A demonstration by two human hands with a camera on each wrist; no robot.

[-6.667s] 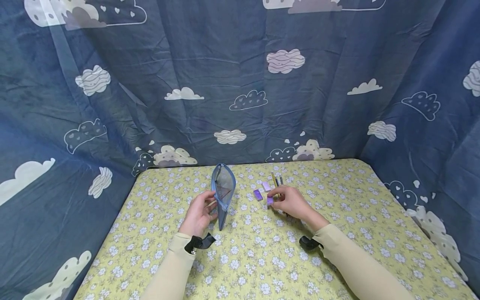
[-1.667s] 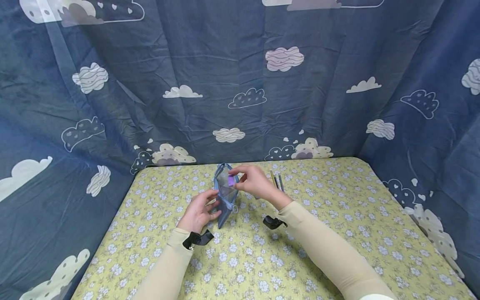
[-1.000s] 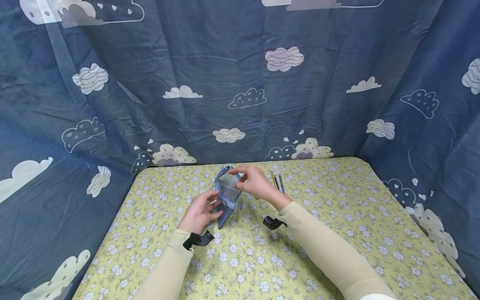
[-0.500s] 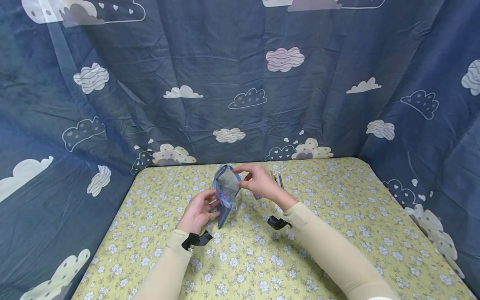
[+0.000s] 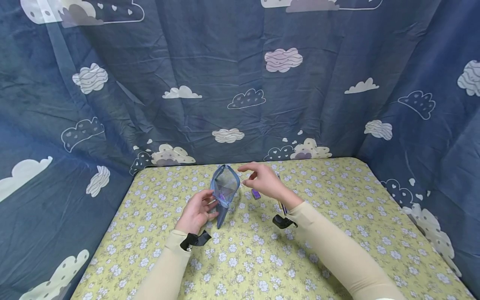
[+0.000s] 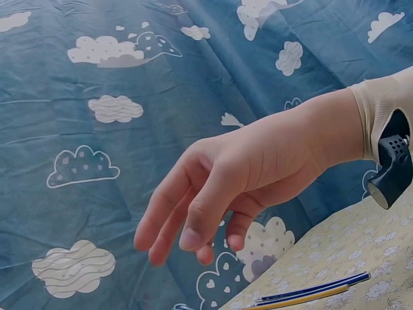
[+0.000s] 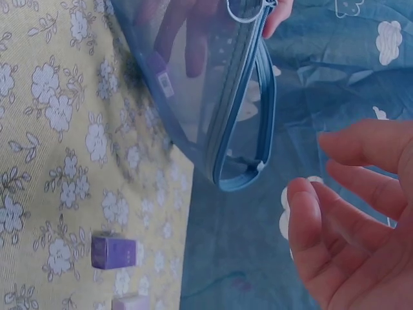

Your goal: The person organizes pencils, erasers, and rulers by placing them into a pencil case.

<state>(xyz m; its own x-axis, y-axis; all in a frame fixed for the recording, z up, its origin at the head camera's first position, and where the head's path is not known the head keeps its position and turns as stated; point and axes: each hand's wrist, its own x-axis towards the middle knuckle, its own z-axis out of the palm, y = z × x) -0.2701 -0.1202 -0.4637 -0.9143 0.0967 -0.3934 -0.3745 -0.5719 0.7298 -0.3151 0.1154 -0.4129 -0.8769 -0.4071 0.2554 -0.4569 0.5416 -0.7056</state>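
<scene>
Blue mesh pouch [image 5: 227, 183], mouth gaping, is gripped over the bench [image 5: 240, 271] by the fingers of the left hand [image 5: 196, 210]; the right hand [image 5: 263, 180] hovers beside it, fingers parted and empty, near a purple block [image 5: 256, 194].

Yellow cloth [image 5: 232, 271], printed with pale flowers and sprigs, covers the table [image 5: 123, 266]. A purple block [image 5: 256, 194] lies on it, and the right wrist view shows a paler block [image 7: 131, 302] near that one, partly cut off. To the right, from the head view, a yellow pencil [image 6: 300, 299] and a blue pencil [image 6: 352, 280] lie close together.
</scene>
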